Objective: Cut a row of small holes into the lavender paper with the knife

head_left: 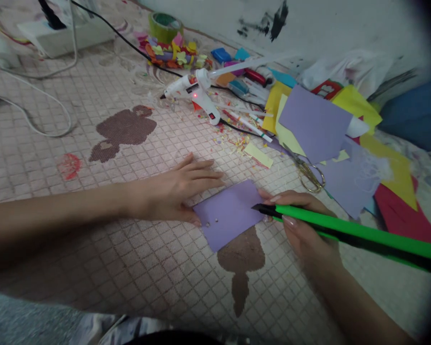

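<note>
On a checked tablecloth (147, 249): purple card (233, 215) between two hands

Largest first. Patterned cloth covered the work surface, dark patches showing in its weave. Far right: a heap of coloured paper (316, 124), purple, yellow and red, sheets overlapping. Far left, a white power strip (86, 40) with leads.

Near the middle, the left hand (187, 187) lay palm down, fingers spread, gripping nothing; its thumb met the card's left edge. The right hand (316, 247) was closed around a long green-and-black knife (362, 232), fingertips close by the card's right edge. Its dark tip pointed left over the card; whether it touched could not be told.

The card lay flat on the cloth, tilted slightly, directly between the hands. Beyond it stood a white glue gun (203, 86), red light lit; scissors (304, 168) lay beside the paper. Smallest: two small marks (216, 220) near the card's left end, holes or specks, unclear which.

Judgement: step in hand looked like steadying the card and placing the tip. Next move called for firm pressure from the left hand, its fingers clear of the tip's path.
</note>
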Available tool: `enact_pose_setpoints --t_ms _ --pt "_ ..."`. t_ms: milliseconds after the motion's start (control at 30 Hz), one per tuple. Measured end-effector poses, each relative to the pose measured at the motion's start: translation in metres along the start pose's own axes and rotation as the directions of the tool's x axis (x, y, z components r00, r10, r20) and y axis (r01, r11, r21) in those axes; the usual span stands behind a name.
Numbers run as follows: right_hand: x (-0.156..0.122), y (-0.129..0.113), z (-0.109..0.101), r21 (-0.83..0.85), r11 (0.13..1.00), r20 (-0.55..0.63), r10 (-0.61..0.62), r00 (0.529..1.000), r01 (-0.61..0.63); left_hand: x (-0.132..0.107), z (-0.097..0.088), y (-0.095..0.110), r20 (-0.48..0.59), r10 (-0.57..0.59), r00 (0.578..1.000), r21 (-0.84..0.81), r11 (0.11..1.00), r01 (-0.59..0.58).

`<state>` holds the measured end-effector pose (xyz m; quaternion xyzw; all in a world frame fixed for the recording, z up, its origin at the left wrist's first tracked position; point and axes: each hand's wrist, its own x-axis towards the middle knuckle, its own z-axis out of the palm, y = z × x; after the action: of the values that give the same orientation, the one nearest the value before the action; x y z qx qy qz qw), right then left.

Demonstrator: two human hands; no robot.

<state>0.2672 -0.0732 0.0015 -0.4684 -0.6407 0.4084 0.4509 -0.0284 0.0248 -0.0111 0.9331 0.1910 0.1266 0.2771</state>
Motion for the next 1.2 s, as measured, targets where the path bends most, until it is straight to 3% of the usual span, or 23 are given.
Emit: enact_pose_setpoints --t_ms 67,233,300,467,533,700,1200 --pt "0.0 -0.006 0.004 -0.091 0.996 -0.048 0.001 0.999 -0.006 0.0 -0.003 -0.001 0.014 0.024 1.0 -0.015 1.0 -0.023" --pt "0.009 -0.025 0.012 -0.291 0.947 -0.059 -0.156 0.986 0.133 -0.001 -0.01 0.006 0.065 0.026 0.998 -0.051 0.998 -0.023" --pt "0.014 -0.029 0.015 -0.277 0.947 -0.019 -0.173 0.985 0.161 -0.001 -0.012 0.007 0.086 0.032 0.996 -0.076 0.997 -0.025" --pt "0.027 -0.024 0.028 -0.129 0.962 0.283 -0.197 0.939 0.241 0.002 -0.009 0.01 0.122 0.022 0.992 -0.099 0.995 -0.01" --pt "0.03 -0.019 0.033 -0.104 0.964 0.315 -0.202 0.927 0.245 0.003 -0.003 0.013 0.091 0.0 0.996 -0.099 0.995 0.009" --pt "0.033 -0.01 0.039 -0.09 0.976 0.318 -0.158 0.935 0.196 0.002 0.008 0.022 -0.001 -0.056 0.998 -0.066 0.996 0.056" --pt "0.035 -0.003 0.04 -0.083 0.974 0.336 -0.172 0.926 0.211 0.002 0.009 0.022 0.012 -0.077 0.997 -0.056 0.995 0.077"
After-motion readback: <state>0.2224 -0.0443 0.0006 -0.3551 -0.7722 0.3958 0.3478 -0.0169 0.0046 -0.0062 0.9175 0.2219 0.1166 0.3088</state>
